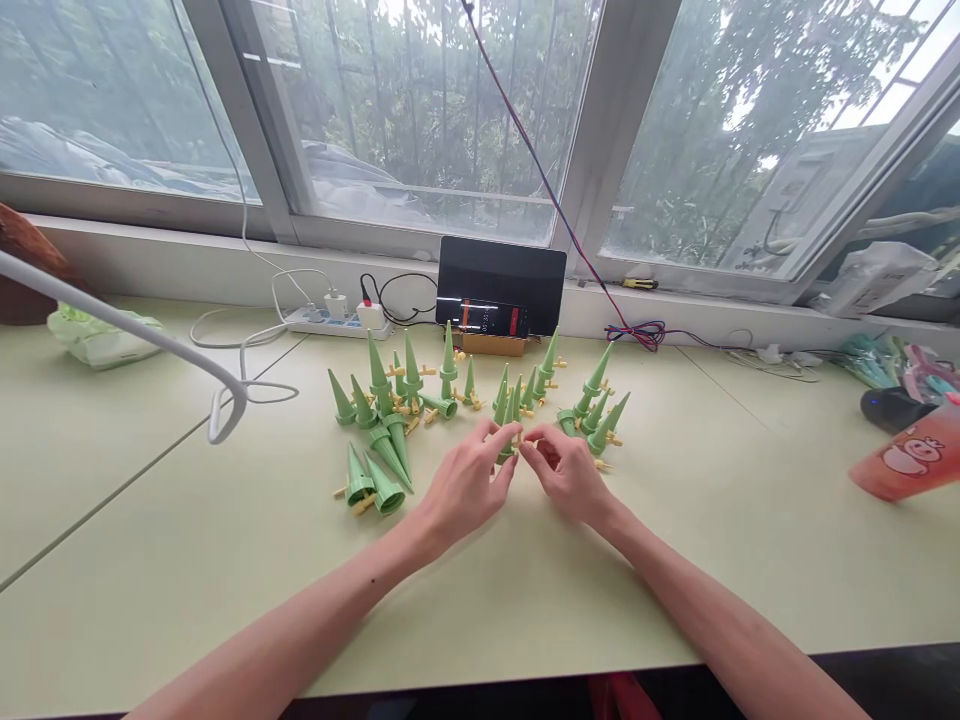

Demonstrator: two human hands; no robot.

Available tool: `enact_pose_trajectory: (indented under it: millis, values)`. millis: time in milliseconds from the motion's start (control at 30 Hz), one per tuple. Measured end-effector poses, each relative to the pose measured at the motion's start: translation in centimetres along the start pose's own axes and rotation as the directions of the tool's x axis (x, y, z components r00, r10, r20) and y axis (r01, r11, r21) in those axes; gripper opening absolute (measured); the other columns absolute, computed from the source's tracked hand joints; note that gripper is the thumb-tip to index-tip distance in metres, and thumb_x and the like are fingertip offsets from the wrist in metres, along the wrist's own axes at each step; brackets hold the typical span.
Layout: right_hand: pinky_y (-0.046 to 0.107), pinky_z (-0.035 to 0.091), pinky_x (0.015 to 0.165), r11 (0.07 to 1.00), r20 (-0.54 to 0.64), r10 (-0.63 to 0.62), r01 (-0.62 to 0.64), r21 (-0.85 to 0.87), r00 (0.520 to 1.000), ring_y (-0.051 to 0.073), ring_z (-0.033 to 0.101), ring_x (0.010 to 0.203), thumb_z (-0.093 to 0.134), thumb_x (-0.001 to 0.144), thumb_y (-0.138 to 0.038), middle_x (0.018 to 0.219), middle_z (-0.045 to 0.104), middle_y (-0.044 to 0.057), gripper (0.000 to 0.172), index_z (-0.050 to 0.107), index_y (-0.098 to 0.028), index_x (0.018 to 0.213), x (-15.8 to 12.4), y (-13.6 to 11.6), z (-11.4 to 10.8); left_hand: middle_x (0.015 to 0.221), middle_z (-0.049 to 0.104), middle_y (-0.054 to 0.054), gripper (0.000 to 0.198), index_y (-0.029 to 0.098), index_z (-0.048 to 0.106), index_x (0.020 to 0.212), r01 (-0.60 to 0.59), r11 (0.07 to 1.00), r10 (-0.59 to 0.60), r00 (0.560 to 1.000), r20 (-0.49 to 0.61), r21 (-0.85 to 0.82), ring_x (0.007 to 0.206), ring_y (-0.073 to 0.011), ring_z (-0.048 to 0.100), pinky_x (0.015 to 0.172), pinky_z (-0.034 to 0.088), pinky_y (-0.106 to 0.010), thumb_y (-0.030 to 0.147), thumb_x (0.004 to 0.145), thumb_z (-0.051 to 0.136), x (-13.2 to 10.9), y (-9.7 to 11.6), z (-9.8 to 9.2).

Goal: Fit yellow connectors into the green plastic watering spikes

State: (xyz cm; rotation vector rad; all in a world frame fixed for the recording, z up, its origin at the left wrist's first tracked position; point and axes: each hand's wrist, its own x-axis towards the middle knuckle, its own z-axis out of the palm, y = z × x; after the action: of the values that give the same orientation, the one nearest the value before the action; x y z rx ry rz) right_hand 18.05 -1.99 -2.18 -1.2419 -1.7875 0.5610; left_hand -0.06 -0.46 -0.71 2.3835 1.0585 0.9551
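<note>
My left hand (pixel 476 465) grips a green plastic plant watering spike (pixel 505 430), whose tip points upward past the fingers. My right hand (pixel 566 470) meets it from the right, thumb and forefinger pinched on a small yellow valve (pixel 519 438) at the spike's side. Fingers cover much of both parts. Behind and beside the hands stand more green spikes with yellow valves, such as one upright spike (pixel 448 360) and a right-hand cluster (pixel 596 405). To the left, a spike (pixel 386 490) lies tilted with its round threaded opening toward me.
A dark tablet (pixel 501 280) leans at the window, with a phone (pixel 491 317) before it. A power strip (pixel 330 322) with cables is at the back left. A white curved rod (pixel 150 325) crosses the left foreground. At the right is a red cup (pixel 904 455).
</note>
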Motion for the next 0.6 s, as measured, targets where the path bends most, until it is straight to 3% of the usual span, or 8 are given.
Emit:
enact_pose_trajectory:
  millis: [300, 600]
  values:
    - [0.023, 0.026, 0.05, 1.0, -0.001, -0.007, 0.007, 0.025, 1.0, 0.01, 0.033, 0.048, 0.051, 0.096, -0.046, 0.055, 0.037, -0.008, 0.029, 0.057, -0.018, 0.099, -0.08, 0.04, 0.01, 0.105, 0.058, -0.005, 0.031, 0.026, 0.057, 0.127, 0.02, 1.0, -0.02, 1.0, 0.011, 0.0, 0.065, -0.0123, 0.063, 0.07, 0.053, -0.03, 0.024, 0.097, 0.049, 0.11, -0.04, -0.04]
    - [0.026, 0.025, 0.049, 1.0, -0.03, 0.011, -0.011, -0.009, 0.999, 0.011, 0.03, 0.05, 0.046, 0.099, -0.05, 0.055, 0.036, -0.005, 0.043, 0.054, -0.019, 0.07, 0.11, 0.2, 0.08, 0.106, 0.058, -0.004, 0.033, 0.027, 0.055, 0.129, 0.006, 1.0, -0.005, 1.0, 0.024, -0.02, 0.063, -0.0112, 0.062, 0.069, 0.052, -0.029, 0.023, 0.096, 0.05, -0.03, -0.1, 0.09]
